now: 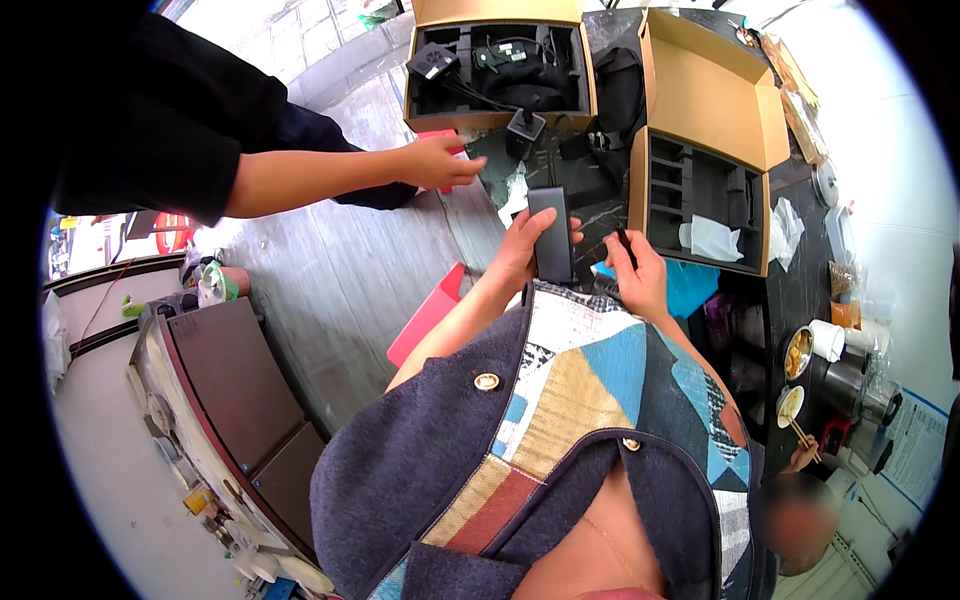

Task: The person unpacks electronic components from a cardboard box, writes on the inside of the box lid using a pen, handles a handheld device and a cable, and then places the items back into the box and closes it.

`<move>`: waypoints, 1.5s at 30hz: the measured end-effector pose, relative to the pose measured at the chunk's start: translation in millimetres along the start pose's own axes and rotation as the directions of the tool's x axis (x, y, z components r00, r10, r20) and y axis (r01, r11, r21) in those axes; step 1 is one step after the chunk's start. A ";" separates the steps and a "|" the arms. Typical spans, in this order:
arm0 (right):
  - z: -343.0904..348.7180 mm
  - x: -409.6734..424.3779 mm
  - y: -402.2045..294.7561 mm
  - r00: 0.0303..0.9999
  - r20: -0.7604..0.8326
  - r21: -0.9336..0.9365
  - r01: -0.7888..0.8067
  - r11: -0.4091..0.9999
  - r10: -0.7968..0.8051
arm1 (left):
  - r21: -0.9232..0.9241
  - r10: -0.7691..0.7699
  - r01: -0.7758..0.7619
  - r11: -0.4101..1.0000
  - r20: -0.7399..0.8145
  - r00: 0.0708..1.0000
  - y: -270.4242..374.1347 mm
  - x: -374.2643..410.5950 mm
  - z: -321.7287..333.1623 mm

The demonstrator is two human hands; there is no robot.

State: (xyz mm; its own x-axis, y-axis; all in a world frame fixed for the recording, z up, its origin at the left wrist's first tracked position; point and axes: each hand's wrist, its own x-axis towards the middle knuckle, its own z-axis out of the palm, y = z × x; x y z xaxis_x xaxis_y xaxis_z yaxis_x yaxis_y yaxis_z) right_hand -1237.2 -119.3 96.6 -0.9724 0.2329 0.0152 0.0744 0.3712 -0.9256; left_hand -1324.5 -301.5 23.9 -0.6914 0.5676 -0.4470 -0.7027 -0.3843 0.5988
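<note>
My left hand (520,244) is wrapped around a flat dark-grey rectangular device (553,244), perhaps a power bank, held upright in front of my chest. The thumb lies over its face and fingertips show at its right side. To the right, my right hand (640,276) pinches a slim black piece (625,244), possibly a cable plug; its lower part is hidden by the fingers. The two hands are apart. A black cable (553,161) runs up from behind the device. Beyond it, a small black box-shaped unit (524,133) sits at the near edge of an open carton (501,121).
Another person's hand (439,161) reaches in from the left. A second open carton (637,176) with foam compartments stands on the dark table (795,300). A black strap bag (619,82) lies between the cartons. At right, someone holds chopsticks (804,435) over a bowl (790,405). A pink stool (429,315) is at left.
</note>
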 end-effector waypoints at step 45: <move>-16.1 -14.0 16.3 0.985 -0.145 -0.024 -0.094 0.995 0.089 | 0.850 0.774 -0.455 0.266 0.092 0.626 -8.0 9.9 34.5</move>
State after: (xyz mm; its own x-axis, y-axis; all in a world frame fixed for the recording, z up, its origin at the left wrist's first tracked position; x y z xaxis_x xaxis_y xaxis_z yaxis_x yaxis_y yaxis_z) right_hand -1218.8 -102.0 87.3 -0.9193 0.3933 -0.0126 0.1706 0.3695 -0.9135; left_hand -1320.0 -267.7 37.5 -0.9614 0.1254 0.2449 0.2700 0.2585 0.9275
